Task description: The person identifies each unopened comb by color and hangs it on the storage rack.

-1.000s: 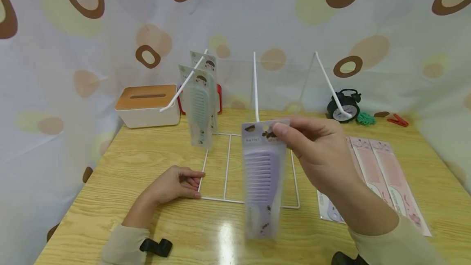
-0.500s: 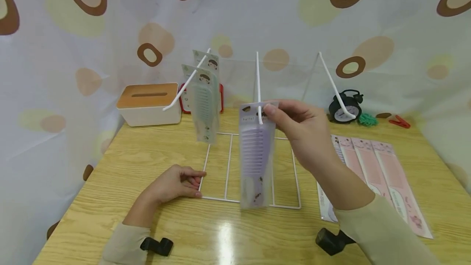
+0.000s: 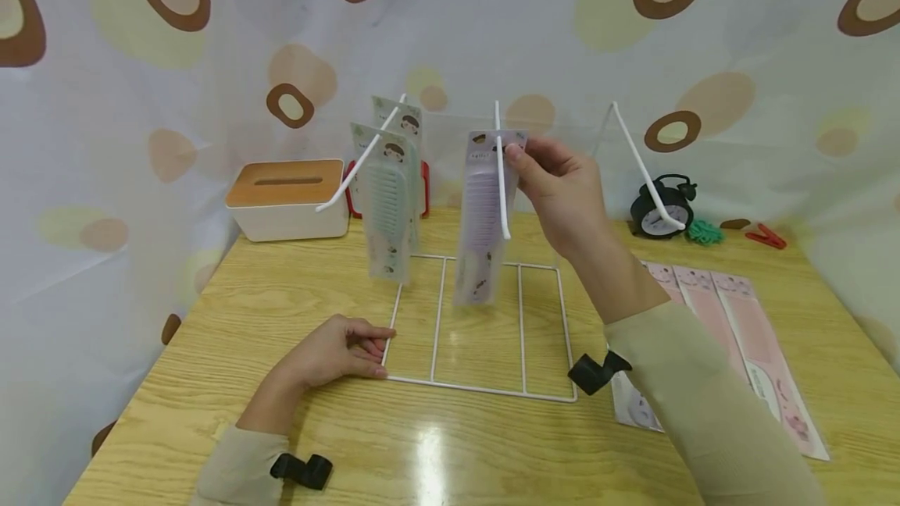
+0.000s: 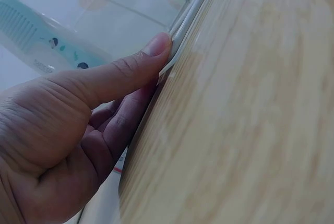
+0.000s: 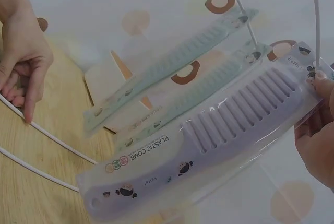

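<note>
I'm seeing the right hand [image 3: 562,190] pinching the top card edge of the purple comb pack [image 3: 485,217], thumb and fingertips clamped just beside its hang hole, with the pack threaded on the middle hook [image 3: 500,178] of the white wire rack [image 3: 478,326] and hanging upright over the rack's base. The left hand [image 3: 337,350] is resting flat on the table [image 3: 211,318], fingertips touching the rack's left base wire; its fingers are lying nearly straight, gripping nothing, thumb tip pressing the wire in the wrist view. I'm judging the pack as light, a stiff plastic comb in a thin glossy sleeve that is likely slippery and floppy at the edges, so the header by the hole looks like the best place to hold; it should swing freely on the hook. Two green comb packs [image 3: 387,201] are hanging on the left hook, left of the purple one. Pink comb packs [image 3: 731,318] are lying on the table right of the rack, a tissue box [image 3: 287,197] and a black alarm clock [image 3: 659,209] behind it. Compared with a second ago, the purple pack is sitting higher and farther back along the hook instead of dangling in front of the hook tip, and the right arm is reaching farther forward; the left hand is staying put.
</note>
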